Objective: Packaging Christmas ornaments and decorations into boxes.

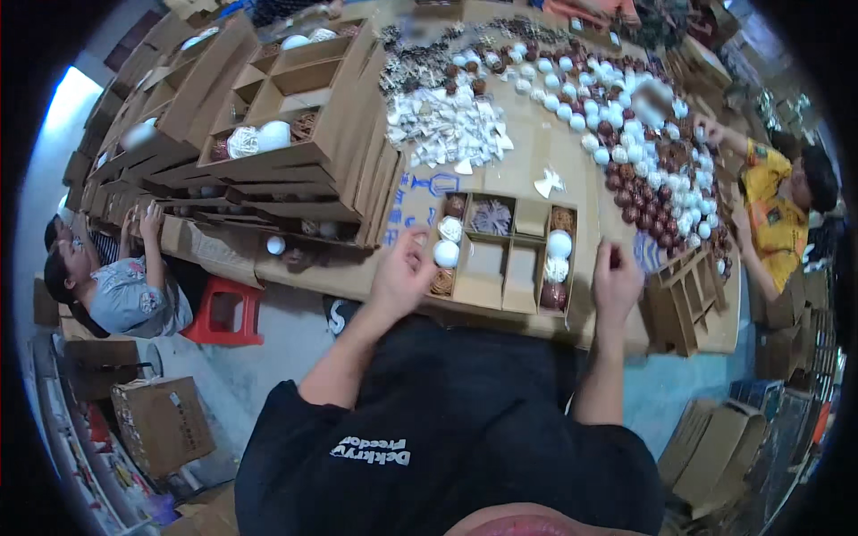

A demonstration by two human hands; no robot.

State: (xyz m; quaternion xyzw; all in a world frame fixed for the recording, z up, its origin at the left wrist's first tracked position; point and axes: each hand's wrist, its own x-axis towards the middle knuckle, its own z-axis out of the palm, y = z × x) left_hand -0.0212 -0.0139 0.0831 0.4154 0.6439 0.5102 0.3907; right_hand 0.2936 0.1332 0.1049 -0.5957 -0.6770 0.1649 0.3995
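In front of me a shallow cardboard box with dividers lies on the table. White and brown balls fill its left and right columns, among them a plain white ball and a dark red-brown ball. A greyish spiky ornament sits in the top middle compartment; other middle compartments are bare. Just off the box's left wall hovers my left hand, fingers loosely bent and apart, nothing seen in it. My right hand is to the right of the box, its fingers curled together; anything inside is hidden.
Stacked divided boxes rise at the left. White star-like pieces are heaped beyond the box, and loose balls spread at the right. A cardboard divider stands near the right edge. Two people sit left; another person reaches in from the right.
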